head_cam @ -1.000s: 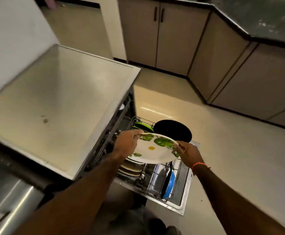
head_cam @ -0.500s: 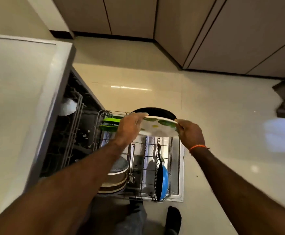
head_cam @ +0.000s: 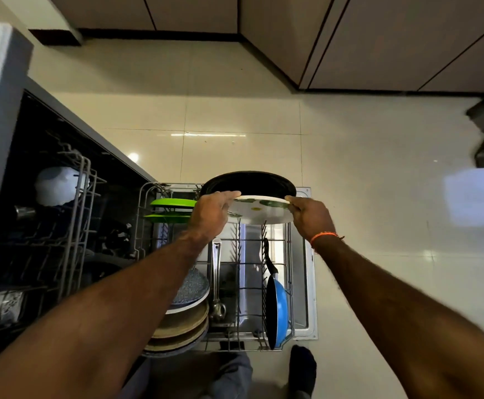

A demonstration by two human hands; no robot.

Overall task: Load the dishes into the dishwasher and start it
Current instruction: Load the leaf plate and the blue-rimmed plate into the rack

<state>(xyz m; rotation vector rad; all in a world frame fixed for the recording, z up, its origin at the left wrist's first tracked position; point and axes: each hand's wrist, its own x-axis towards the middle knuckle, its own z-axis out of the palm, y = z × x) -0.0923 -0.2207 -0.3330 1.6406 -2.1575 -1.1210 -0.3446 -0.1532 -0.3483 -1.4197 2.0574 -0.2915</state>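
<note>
Both hands grip white leaf-print plate (head_cam: 259, 213) by its rim, left hand (head_cam: 209, 216) & right hand (head_cam: 310, 216), above lower rack (head_cam: 246, 286), beside black pan (head_cam: 249, 184). No readable writing.

White plate (head_cam: 259, 213) with green leaf print and a yellow dot, held nearly level above the far end of the pulled-out lower rack (head_cam: 246, 286), gripped at the 9 and 3 o'clock rims. Directly behind at 12 o'clock, a black pan (head_cam: 249, 184) on edge. At 9 o'clock, two green plates (head_cam: 171, 210).
</note>
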